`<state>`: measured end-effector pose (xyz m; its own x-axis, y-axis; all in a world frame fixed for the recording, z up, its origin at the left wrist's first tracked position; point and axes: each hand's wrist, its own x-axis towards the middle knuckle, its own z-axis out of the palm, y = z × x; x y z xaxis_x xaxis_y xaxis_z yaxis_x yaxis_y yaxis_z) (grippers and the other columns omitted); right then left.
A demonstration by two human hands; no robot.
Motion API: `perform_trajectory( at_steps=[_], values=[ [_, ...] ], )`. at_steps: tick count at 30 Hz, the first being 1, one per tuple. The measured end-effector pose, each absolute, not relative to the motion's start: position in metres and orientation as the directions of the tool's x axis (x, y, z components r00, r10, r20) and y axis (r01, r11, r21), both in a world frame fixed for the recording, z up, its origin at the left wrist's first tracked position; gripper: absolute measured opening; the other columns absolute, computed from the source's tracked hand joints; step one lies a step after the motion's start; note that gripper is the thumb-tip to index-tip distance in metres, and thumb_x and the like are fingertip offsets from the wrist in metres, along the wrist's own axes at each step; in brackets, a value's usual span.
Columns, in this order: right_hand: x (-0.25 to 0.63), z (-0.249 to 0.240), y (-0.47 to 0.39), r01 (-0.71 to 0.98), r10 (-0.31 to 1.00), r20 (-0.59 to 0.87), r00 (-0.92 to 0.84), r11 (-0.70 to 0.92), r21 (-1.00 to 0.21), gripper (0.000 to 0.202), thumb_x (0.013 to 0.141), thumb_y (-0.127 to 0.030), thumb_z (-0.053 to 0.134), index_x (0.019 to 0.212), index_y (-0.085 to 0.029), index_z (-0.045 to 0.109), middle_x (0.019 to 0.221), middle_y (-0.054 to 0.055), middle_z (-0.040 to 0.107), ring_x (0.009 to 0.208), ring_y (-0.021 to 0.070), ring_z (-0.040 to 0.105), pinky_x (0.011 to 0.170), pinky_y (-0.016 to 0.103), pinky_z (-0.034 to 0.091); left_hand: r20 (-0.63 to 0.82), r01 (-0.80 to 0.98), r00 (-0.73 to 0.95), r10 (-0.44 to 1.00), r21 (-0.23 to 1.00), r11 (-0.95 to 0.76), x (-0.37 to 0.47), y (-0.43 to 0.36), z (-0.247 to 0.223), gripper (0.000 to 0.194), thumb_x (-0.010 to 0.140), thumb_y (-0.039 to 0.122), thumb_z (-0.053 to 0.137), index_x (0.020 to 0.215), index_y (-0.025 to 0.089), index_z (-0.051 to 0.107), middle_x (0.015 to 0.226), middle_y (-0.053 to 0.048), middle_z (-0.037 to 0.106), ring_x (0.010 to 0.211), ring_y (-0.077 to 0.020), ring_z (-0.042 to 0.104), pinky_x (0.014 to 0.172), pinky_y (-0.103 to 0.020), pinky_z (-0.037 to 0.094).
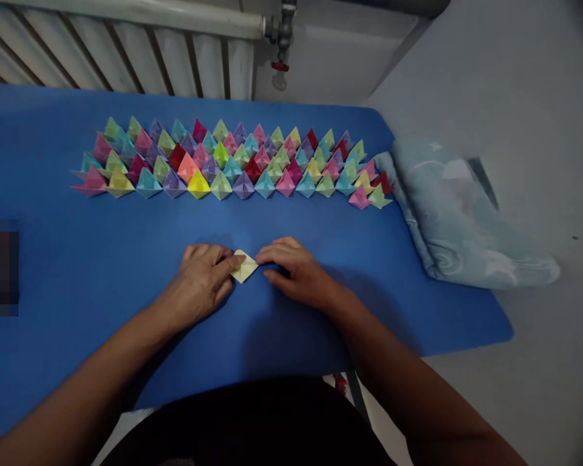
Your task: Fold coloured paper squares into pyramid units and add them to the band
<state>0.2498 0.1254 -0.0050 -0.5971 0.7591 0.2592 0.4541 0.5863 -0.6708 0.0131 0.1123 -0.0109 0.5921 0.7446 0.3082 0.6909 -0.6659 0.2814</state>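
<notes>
- The pale yellow paper [243,266] lay on the blue table [291,336], between the two hands and in front of the wearer's body. It was small, folded and roughly diamond-shaped, with one corner pointing toward the wearer.
- It looked very light and thin, likely crisp along its folds yet easy to bend or crumple. It would probably slide at a light push, and a hard pull could tear it or spoil a crease.
- The side corners seemed the best places to take hold, with a fingertip pinch or a flat, gentle press; the middle seemed better left unsqueezed.
- The left hand [201,281] had its fingers curled in and its thumb laid over the left part of the paper, holding it. How firmly it pressed, I could not tell.
- The right hand [298,275] was partly open and loosely bent, thumb apart from the fingers. Its fingertips were at the paper's right corner, seemingly just touching it; no grip on it could be made out.
- Beyond the hands, small folded paper pieces [221,186] stood close together in several rows, their peaks upright, in pink, green, blue, purple, red and yellow. They looked just as light, and likely easy to knock out of line.
- A folded light blue cloth [466,226] lay at the table's right end, near the end of the rows, and looked soft and thick.
- A radiator [175,58] stood behind the far edge.
</notes>
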Motion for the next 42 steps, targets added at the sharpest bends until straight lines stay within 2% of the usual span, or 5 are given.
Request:
perform_trajectory(
  at_steps=[7,15,24,32,42],
  values=[
    [0.245,-0.009,0.119,0.589,0.717,0.234,-0.656,0.681,-0.436,0.019,0.094,-0.023,0.057,0.111,-0.022,0.067,0.111,0.007,0.069,0.102,0.0226,0.054,0.089,0.04,0.039,0.317,0.695,0.594,0.74,0.261,-0.67,0.014,0.111,-0.01,0.036,0.092,0.018,0.047,0.121,0.02,0.067,0.097,-0.01,0.067,0.086,-0.0244,0.058,0.079,-0.041,0.043],
    [0.245,-0.007,0.119,0.598,0.691,0.221,-0.688,0.713,-0.365,0.019,0.096,-0.022,0.056,0.112,-0.021,0.066,0.113,0.007,0.068,0.099,0.021,0.054,0.084,0.038,0.036,0.365,0.668,0.655,0.661,0.129,-0.733,0.009,0.108,-0.006,0.028,0.094,0.016,0.05,0.111,0.019,0.071,0.103,-0.011,0.071,0.089,-0.0255,0.063,0.087,-0.048,0.044],
    [0.244,-0.011,0.119,0.614,0.721,0.244,-0.648,0.684,-0.393,0.018,0.098,-0.025,0.053,0.107,-0.021,0.068,0.108,0.006,0.07,0.095,0.0198,0.056,0.083,0.037,0.037,0.389,0.7,0.596,0.703,0.178,-0.692,0.013,0.104,-0.005,0.02,0.096,0.021,0.054,0.105,0.022,0.072,0.103,-0.007,0.073,0.088,-0.0215,0.065,0.09,-0.044,0.043],
    [0.241,-0.008,0.12,0.644,0.758,0.213,-0.617,0.642,-0.416,0.022,0.099,-0.023,0.048,0.101,-0.019,0.069,0.102,0.008,0.069,0.089,0.02,0.055,0.081,0.037,0.038,0.3,0.744,0.516,0.802,0.309,-0.593,0.015,0.104,-0.004,0.027,0.1,0.03,0.046,0.104,0.025,0.072,0.103,-0.006,0.073,0.089,-0.0224,0.064,0.082,-0.042,0.043],
    [0.225,-0.003,0.116,0.722,0.875,0.198,-0.442,0.478,-0.5,0.018,0.095,-0.02,0.052,0.088,-0.016,0.067,0.097,0.007,0.069,0.09,0.02,0.057,0.082,0.036,0.037,0.258,0.758,0.422,0.869,0.425,-0.495,0.019,0.107,-0.004,0.029,0.101,0.035,0.045,0.097,0.025,0.071,0.096,-0.003,0.073,0.088,-0.0218,0.067,0.085,-0.043,0.04]
  ],
)
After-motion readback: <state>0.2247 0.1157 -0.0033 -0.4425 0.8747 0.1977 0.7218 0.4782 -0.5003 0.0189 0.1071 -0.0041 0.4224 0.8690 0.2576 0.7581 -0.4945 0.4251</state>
